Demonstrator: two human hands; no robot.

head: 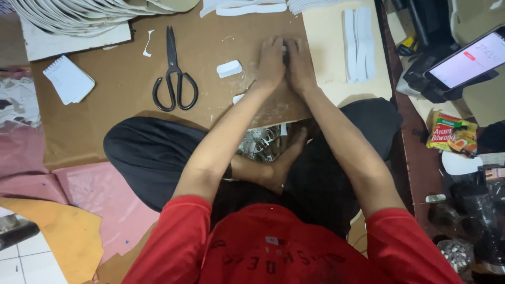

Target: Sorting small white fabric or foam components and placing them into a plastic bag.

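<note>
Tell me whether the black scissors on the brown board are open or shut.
Shut. The scissors lie flat on the brown board, blades together in one line, the two handle loops touching, left of both hands.

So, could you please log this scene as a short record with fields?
surface: brown board on the floor
left hand: pressed down on the board, touching the right hand
right hand: pressed down beside it; a small dark thing between them, unclear
scissors: black, shut, left of the hands
white piece: by the left hand
notepad: far left
</note>
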